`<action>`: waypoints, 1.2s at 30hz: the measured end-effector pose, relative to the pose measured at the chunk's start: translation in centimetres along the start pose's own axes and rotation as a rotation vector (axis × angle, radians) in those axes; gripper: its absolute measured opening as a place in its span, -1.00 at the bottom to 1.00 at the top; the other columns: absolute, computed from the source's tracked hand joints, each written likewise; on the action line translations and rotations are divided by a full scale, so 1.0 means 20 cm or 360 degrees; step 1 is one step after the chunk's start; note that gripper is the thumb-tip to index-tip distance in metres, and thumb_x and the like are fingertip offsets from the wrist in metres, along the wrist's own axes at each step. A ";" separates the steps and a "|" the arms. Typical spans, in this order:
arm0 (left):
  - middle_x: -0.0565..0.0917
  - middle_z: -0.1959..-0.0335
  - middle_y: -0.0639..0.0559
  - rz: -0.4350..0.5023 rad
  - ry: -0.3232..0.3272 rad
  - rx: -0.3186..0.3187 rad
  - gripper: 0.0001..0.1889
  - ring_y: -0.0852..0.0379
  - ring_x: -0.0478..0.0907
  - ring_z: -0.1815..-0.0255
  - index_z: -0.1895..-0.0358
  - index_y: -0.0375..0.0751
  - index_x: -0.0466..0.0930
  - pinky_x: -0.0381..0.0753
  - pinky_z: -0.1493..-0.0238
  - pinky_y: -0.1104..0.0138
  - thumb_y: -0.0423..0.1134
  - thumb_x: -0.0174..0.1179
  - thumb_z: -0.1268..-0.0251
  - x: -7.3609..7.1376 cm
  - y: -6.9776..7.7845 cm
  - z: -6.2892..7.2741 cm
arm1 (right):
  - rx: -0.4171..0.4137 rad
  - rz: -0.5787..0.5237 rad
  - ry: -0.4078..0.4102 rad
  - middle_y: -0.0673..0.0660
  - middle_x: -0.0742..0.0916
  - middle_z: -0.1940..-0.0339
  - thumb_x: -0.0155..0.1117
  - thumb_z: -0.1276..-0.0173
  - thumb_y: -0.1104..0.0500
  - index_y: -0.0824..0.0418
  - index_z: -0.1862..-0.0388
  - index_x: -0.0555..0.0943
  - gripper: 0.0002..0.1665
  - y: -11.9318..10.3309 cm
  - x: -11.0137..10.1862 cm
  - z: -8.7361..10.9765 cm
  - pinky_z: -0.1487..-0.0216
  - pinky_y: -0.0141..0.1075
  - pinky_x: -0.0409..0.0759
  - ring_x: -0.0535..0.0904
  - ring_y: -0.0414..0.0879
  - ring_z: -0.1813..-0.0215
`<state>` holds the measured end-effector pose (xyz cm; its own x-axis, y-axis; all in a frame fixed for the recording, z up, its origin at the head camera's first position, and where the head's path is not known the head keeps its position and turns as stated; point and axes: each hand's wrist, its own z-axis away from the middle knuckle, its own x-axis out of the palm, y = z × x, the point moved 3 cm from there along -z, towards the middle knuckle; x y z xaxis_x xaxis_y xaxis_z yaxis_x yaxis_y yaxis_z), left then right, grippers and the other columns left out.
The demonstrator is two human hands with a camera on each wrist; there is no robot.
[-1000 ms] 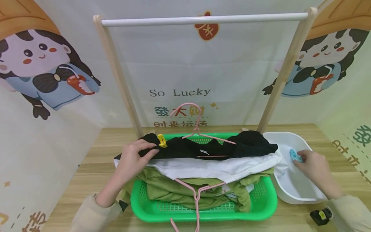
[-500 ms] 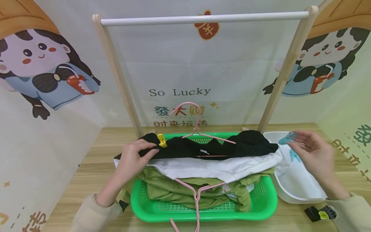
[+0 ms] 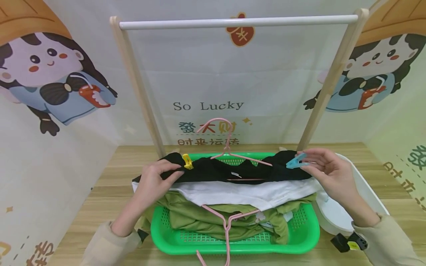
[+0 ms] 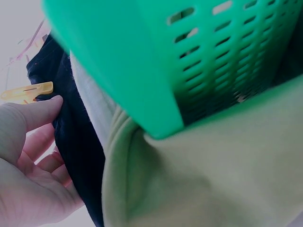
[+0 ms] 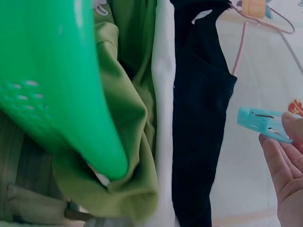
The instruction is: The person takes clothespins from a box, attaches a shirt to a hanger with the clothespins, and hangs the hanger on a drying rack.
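Observation:
A black garment (image 3: 199,173) with a pink hanger (image 3: 228,142) in its neck opening lies over a white garment (image 3: 239,193). At its left shoulder sits a yellow clothespin (image 3: 187,162), also visible in the left wrist view. Just below that clothespin, my left hand (image 3: 154,181) pinches the black fabric between thumb and fingers. My right hand (image 3: 332,173) holds a light blue clothespin (image 3: 294,162) by its handle end. In the right wrist view, the blue clothespin (image 5: 255,121) points at the black garment's edge, a short gap away.
Beneath lie green clothes (image 3: 199,216) in a green perforated basket (image 3: 233,249). A second pink hanger (image 3: 227,234) sticks out toward the front. On the right, a white tub (image 3: 369,184) is partly behind my right arm. A wooden rack with a white bar (image 3: 233,23) stands behind.
My right hand has lifted the blue clothespin out of the white tub and carried it left to the black garment's right shoulder. My left hand keeps its place.

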<state>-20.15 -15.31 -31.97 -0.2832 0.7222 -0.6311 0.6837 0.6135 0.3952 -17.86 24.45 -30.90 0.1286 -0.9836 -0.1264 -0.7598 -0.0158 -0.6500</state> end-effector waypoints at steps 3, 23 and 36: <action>0.69 0.46 -0.05 0.0001 0.0002 0.0003 -0.86 0.09 0.62 0.46 0.38 -0.35 0.71 0.57 0.47 0.28 -0.51 0.39 0.10 0.00 0.00 0.00 | 0.0026 0.0218 -0.0012 0.04 0.71 0.11 0.22 -0.07 0.64 0.68 0.10 0.44 -0.64 0.01 0.02 -0.01 0.17 -0.47 0.59 0.64 -0.21 0.10; 0.69 0.45 -0.05 0.0020 -0.0001 -0.0008 -0.86 0.10 0.62 0.46 0.38 -0.35 0.71 0.55 0.49 0.31 -0.51 0.39 0.09 0.00 0.01 0.00 | 0.0013 0.0731 -0.0074 -0.01 0.73 0.41 0.34 0.24 0.73 0.40 0.37 0.64 -0.58 0.07 0.07 -0.04 0.48 -0.59 0.52 0.62 -0.43 0.45; 0.69 0.44 -0.05 0.0026 -0.0023 -0.0032 -0.88 0.09 0.62 0.44 0.37 -0.34 0.72 0.57 0.46 0.29 -0.50 0.37 0.06 -0.01 0.01 0.00 | 0.0126 0.0836 -0.0226 0.26 0.71 0.29 0.41 0.16 0.62 0.40 0.06 0.57 -0.41 0.08 0.07 -0.03 0.27 -0.57 0.55 0.60 -0.44 0.27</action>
<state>-19.96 -15.26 -31.79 -0.2623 0.7277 -0.6338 0.6745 0.6079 0.4189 -19.24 23.05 -31.67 -0.1661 -0.8217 -0.5451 -0.6951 0.4896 -0.5263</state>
